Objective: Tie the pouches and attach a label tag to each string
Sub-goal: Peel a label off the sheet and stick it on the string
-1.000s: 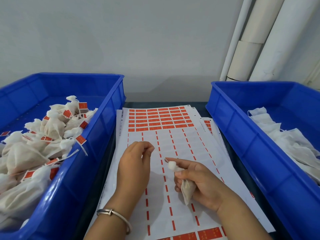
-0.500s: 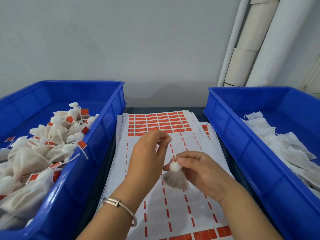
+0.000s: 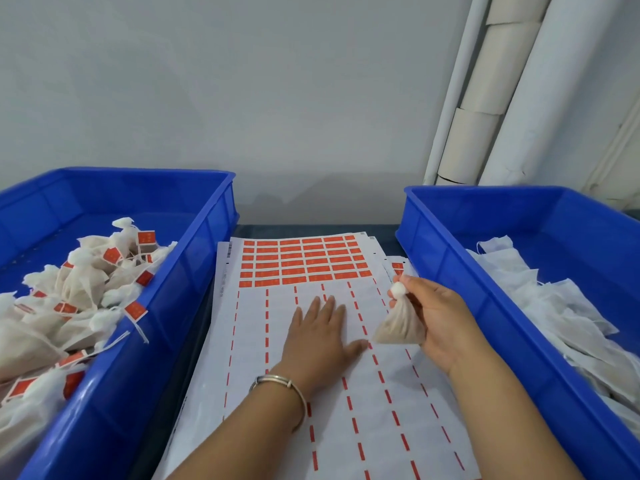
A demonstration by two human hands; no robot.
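Note:
My right hand (image 3: 438, 320) pinches a small filled white pouch (image 3: 398, 323) by its gathered neck, and the pouch hangs over the right side of the label sheet (image 3: 263, 341). My left hand (image 3: 317, 336) lies flat on the sheet with its fingers straight, just below the rows of orange labels (image 3: 304, 261) at the sheet's far end. The lower part of the sheet shows only peeled backing with red dashes. No label or string is visible on the held pouch.
A blue bin (image 3: 145, 341) on the left holds several tied pouches with orange tags. A blue bin (image 3: 460, 306) on the right holds flat white pouches. More label sheets lie under the top one. White pipes stand at the back right.
My left hand let go near the pouch's neck and dropped flat onto the sheet. My right hand carried the pouch to the right and a little farther away.

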